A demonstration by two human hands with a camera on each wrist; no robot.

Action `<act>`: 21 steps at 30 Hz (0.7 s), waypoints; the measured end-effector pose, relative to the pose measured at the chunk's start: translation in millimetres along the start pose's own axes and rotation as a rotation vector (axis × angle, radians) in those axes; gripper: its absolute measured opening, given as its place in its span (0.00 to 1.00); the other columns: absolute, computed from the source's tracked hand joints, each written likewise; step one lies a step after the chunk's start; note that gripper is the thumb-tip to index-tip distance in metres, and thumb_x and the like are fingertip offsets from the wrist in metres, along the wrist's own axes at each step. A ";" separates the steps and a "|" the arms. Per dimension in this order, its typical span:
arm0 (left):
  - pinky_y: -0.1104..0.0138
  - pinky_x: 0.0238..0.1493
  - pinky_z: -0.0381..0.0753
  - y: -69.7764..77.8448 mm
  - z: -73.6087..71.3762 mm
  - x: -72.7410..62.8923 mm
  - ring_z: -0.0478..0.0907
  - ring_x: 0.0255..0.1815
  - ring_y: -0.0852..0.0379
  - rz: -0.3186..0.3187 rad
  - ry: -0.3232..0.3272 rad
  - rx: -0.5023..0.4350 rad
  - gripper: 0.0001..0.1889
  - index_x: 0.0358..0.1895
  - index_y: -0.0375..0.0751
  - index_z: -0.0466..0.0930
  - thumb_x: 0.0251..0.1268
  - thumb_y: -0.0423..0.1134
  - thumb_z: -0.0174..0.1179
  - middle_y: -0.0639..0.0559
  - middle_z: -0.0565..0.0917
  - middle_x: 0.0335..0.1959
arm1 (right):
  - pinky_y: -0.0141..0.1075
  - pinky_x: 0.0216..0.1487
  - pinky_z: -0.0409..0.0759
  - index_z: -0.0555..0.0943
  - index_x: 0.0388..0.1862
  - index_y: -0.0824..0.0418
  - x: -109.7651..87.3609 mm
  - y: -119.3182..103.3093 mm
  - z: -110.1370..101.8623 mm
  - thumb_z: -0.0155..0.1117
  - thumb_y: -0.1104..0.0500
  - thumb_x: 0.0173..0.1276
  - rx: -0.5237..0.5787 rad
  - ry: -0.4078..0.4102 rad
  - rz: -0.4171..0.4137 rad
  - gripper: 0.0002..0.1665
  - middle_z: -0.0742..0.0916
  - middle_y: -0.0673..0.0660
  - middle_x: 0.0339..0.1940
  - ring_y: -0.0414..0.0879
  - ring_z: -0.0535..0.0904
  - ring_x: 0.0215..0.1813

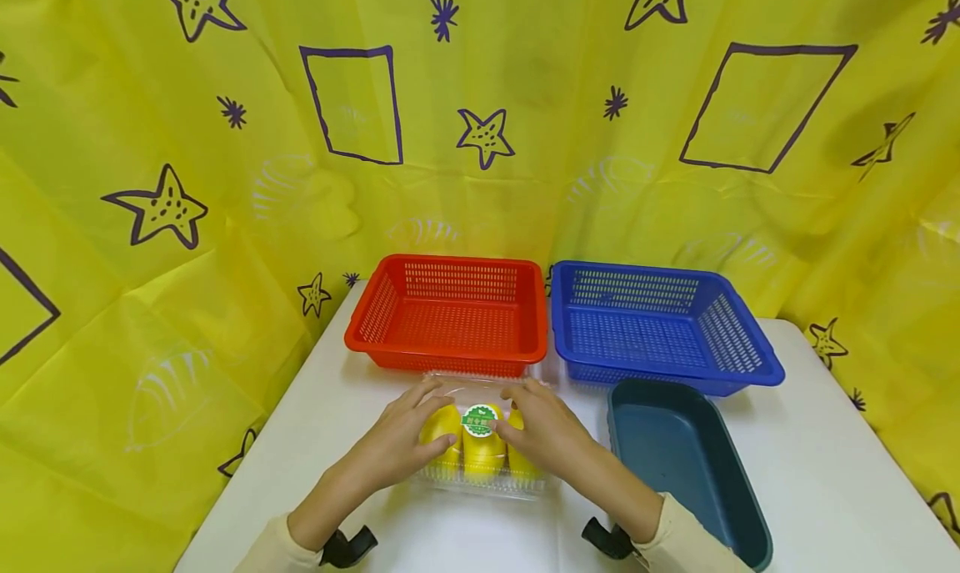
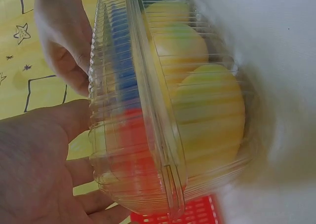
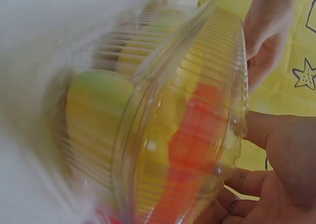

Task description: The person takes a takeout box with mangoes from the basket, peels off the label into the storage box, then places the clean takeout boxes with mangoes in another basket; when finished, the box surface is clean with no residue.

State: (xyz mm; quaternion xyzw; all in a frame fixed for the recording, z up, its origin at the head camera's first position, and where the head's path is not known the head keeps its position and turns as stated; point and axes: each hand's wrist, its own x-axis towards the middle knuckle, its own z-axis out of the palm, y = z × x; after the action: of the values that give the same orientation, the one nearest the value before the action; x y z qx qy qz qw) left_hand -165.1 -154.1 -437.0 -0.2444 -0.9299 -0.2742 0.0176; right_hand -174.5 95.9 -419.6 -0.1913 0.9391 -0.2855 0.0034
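Note:
A closed clear plastic clamshell box lies on the white table, with a round green-and-white sticker on its lid. Through its ribbed walls show three yellow fruits, greenish at one end, that look like mangoes. On the left of the lid rests my left hand, its fingers spread and loosely bent. My right hand lies over the lid's right part in the same way. Both wrist views show the fingers and thumb touching the top of the lid, the box still low on the table.
Behind the box stands a red plastic basket, with a blue basket to its right. A dark teal tray sits on the table's right side, near my right forearm. A yellow patterned cloth hangs around the table.

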 end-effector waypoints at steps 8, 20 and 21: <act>0.31 0.72 0.67 0.3 1.0 -0.3 0.61 0.82 0.34 0.007 -0.006 -0.001 0.28 0.69 0.36 0.78 0.71 0.43 0.70 0.43 0.69 0.79 | 0.48 0.52 0.83 0.84 0.51 0.62 5.0 -3.9 7.9 0.77 0.54 0.68 -0.024 -0.013 -0.031 0.18 0.83 0.56 0.45 0.50 0.80 0.47; 0.35 0.75 0.67 -0.7 3.9 -0.9 0.61 0.82 0.33 -0.004 -0.003 -0.001 0.28 0.70 0.36 0.77 0.71 0.43 0.70 0.39 0.70 0.78 | 0.49 0.50 0.85 0.84 0.45 0.64 5.2 -13.1 11.7 0.77 0.58 0.68 -0.079 -0.003 -0.016 0.14 0.85 0.56 0.43 0.52 0.83 0.45; 0.35 0.75 0.67 -0.8 4.0 -1.1 0.61 0.82 0.33 -0.006 -0.004 -0.002 0.29 0.70 0.36 0.77 0.71 0.43 0.70 0.39 0.70 0.78 | 0.48 0.49 0.85 0.84 0.45 0.64 5.3 -13.7 12.1 0.77 0.58 0.67 -0.084 -0.002 -0.013 0.14 0.85 0.56 0.43 0.52 0.83 0.44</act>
State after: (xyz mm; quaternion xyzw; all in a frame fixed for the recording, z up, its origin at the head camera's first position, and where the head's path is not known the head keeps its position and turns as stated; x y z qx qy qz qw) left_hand -164.1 -153.1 -441.0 -0.2423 -0.9305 -0.2744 0.0145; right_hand -173.1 77.0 -421.8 -0.1974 0.9491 -0.2455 -0.0056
